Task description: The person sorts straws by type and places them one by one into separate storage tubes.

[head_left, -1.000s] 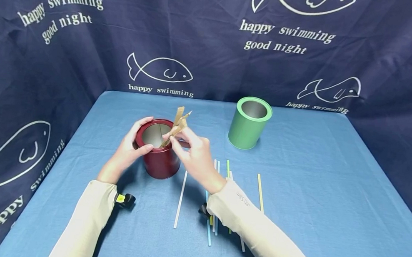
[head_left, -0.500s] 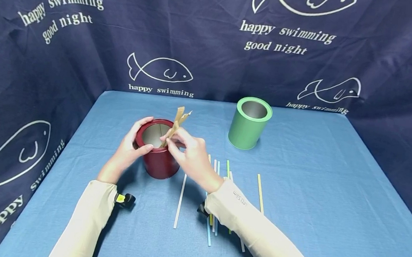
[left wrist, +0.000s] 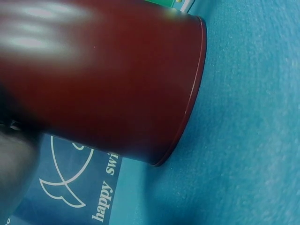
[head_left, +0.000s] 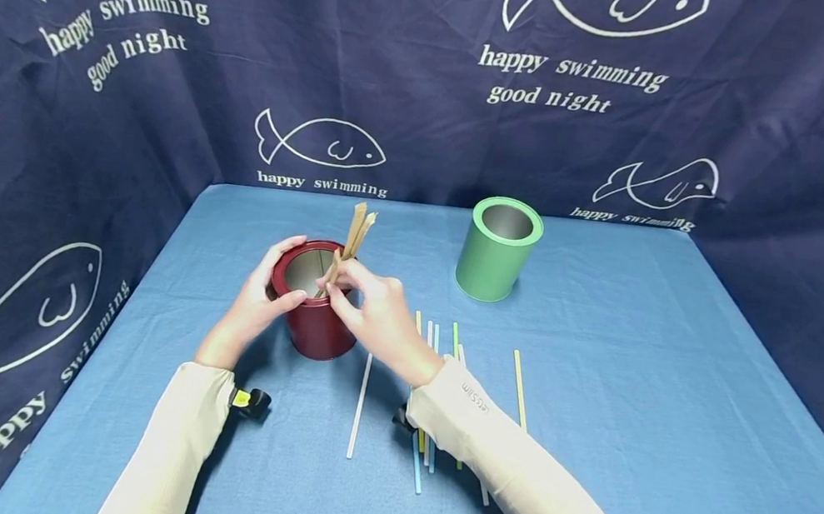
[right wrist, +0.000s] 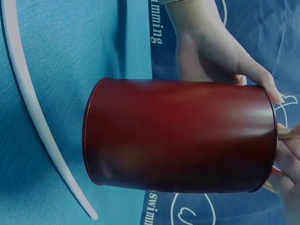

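A dark red can (head_left: 321, 331) stands upright on the left part of the blue table. My left hand (head_left: 250, 307) grips its left side, with the thumb on the near rim. Thin tan strips (head_left: 356, 230) are pinched between the thumb and fingers of my right hand (head_left: 379, 312), over the can's right rim; their lower ends reach into the opening. In the right wrist view the red can (right wrist: 183, 136) fills the middle, with my left hand (right wrist: 211, 47) against one side and the fingertips of my right hand at its rim.
A green can (head_left: 494, 261) stands open-topped at the back. Several coloured straws lie under and around my right forearm, a white straw (head_left: 359, 411) lies in front of the red can, and a yellow straw (head_left: 520, 386) is farther right. Behind hangs a dark blue cloth (head_left: 430, 83).
My right hand has shifted slightly left and down along the rim, and the tan strips stand more upright. The left hand keeps its grip on the can.
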The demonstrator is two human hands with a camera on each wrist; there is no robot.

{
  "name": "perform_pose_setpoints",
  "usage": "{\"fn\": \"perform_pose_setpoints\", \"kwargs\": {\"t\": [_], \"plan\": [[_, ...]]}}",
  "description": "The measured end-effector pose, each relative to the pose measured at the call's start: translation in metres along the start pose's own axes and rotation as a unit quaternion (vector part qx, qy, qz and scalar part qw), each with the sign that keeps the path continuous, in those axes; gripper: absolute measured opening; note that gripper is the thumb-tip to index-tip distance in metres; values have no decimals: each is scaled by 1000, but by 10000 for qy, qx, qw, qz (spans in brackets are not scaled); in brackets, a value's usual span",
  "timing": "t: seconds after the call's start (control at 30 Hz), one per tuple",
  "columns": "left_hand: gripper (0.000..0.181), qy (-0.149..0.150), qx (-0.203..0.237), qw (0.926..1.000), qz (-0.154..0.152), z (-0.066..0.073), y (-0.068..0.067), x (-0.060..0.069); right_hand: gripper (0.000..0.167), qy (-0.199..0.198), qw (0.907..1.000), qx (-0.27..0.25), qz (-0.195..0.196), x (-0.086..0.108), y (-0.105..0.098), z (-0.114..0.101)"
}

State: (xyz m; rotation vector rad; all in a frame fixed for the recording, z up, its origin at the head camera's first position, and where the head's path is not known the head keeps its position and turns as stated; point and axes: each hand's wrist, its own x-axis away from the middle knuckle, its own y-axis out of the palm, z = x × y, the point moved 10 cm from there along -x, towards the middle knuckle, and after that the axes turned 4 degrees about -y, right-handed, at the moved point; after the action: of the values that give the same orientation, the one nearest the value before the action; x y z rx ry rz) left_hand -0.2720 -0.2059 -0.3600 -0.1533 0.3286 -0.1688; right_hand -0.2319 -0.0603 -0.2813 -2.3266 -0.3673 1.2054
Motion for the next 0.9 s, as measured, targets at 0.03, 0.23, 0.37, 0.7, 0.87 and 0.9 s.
{"fn": "perform_pose_setpoints", "kwargs": {"t": [0.03, 0.23, 0.37, 0.7, 0.87, 0.9], "plan": [[72, -1, 8, 10000, -1, 0, 0, 0, 12, -6, 10000, 18, -27, 0, 1, 0], [72, -42, -19, 10000, 12, 0, 0, 1, 12, 121, 9997, 114, -181, 1, 4, 0], [72, -54, -33, 10000, 28, 1, 0, 1, 11, 154, 9996, 100, -230, 0, 4, -1], [72, -132, -75, 9999, -46, 1, 1, -1, 12, 186, 9994, 114, -255, 1, 3, -1], [73, -148, -104, 9998, -82, 1, 1, -1, 18, 225, 9993, 155, -238, 3, 1, -1], [73, -130, -88, 9998, -88, 2, 0, -1, 19, 225, 9994, 150, -218, 3, 1, -1]]}}
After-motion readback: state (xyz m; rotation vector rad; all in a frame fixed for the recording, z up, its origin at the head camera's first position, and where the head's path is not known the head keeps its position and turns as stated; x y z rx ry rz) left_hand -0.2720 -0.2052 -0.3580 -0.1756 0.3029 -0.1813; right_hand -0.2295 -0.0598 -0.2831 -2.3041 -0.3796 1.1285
